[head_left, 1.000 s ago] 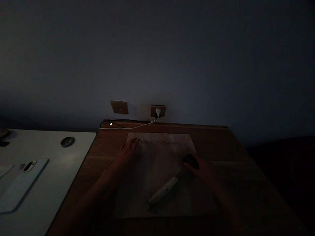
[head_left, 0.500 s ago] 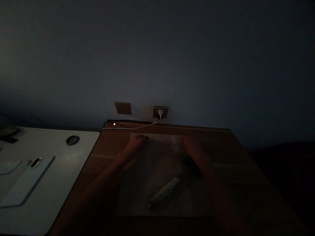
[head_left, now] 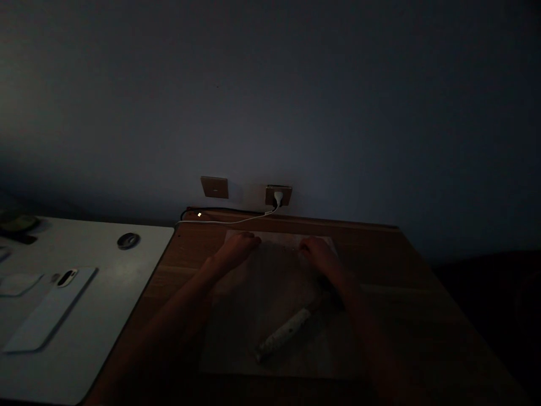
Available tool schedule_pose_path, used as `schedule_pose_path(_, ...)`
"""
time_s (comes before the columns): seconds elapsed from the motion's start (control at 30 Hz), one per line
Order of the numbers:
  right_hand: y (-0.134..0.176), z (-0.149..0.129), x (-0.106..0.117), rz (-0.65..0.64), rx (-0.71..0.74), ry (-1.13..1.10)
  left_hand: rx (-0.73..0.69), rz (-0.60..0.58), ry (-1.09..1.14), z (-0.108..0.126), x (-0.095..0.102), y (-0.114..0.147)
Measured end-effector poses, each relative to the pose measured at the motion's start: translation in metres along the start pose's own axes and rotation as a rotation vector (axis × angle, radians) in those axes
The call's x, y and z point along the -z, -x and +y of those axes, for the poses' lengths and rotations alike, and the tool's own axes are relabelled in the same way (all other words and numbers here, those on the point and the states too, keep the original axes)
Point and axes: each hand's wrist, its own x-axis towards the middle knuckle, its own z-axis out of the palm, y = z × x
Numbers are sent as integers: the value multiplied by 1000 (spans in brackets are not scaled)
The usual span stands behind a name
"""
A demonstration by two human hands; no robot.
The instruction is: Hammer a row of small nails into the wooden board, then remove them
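Head view: dim light; both hands at the far part of the sheet (head_left: 262, 293), which lies on the wooden tabletop (head_left: 393, 327).
Left hand (head_left: 242, 246): fingers curled at the sheet's far left; whether they grip anything cannot be told.
Right hand (head_left: 319, 255): fingers bent, tips drawn together; contents, if any, are hidden.
Bright specks (head_left: 291, 248): between the hands, just left of the right fingertips. Likely fault: scatter or loss; cause: a sideways brush of the fingers, with poor light hiding such small items.
Pale-handled tool (head_left: 284, 334): on the sheet, nearer the body than both hands; its dark far end is partly covered by the right forearm. Likely fault: tool knocked askew, sheet dragged; cause: forearm lowered or drawn back.
White cable (head_left: 220, 222): beyond the left hand. Possible fault: snagging; cause: overreach.
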Motion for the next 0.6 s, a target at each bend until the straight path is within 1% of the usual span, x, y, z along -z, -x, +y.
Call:
schedule_pose_path(0.1, 2, 1, -2, 16, 18, -77, -67, -65, -78, 5, 3, -5)
schedule_pose_path(0.17, 4, 2, -1, 38, 25, -149, -76, -74, -99, 7, 3, -6)
schedule_pose_path(0.3, 6, 3, 4, 136, 10, -355, -17, -51, -93, 9, 1, -8)
schedule_pose_path(0.4, 5, 3, 8, 235, -33, -578, 59, 5, -22, 12, 1, -10)
schedule_pose_path(0.47, 5, 4, 11, 301, -67, -758, 123, 97, 146, 16, 0, -12)
schedule_pose_path(0.5, 5, 5, 12, 335, -80, -851, 160, 151, 278, 17, 0, -13)
schedule_pose_path(0.57, 5, 6, 14, 398, -98, -1020, 252, 252, 637, 20, -3, -14)
schedule_pose_path(0.6, 6, 6, 15, 422, -105, -1091, 306, 282, 849, 22, -5, -15)
